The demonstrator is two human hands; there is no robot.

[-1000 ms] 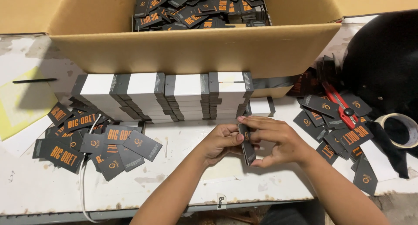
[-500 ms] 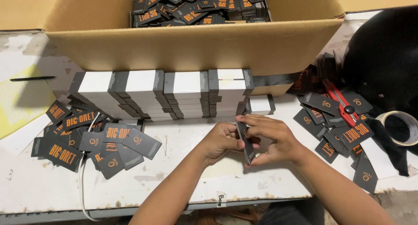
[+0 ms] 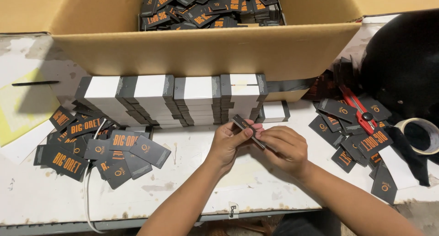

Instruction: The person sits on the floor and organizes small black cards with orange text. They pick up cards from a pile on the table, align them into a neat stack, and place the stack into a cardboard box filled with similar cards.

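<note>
Both hands meet over the middle of the white table [image 3: 192, 185]. My left hand [image 3: 228, 142] and my right hand [image 3: 283, 147] together pinch a small stack of dark grey tags [image 3: 247, 130], held edge-on and tilted. Just behind the hands stand several tall stacks of tags with white backs and dark bands [image 3: 183, 99]. A loose heap of dark tags with orange print [image 3: 98, 147] lies to the left, and another heap [image 3: 354, 135] lies to the right.
A big open cardboard box [image 3: 206, 48] holding more dark tags fills the back. A red utility knife [image 3: 359, 110] rests on the right heap. A roll of tape [image 3: 418, 135] and black fabric [image 3: 402, 62] sit far right. A white cord [image 3: 87, 185] hangs off the front edge.
The tag stack in my hands has tilted and shifted slightly up and left; both hands stay closed on it at the same spot.
</note>
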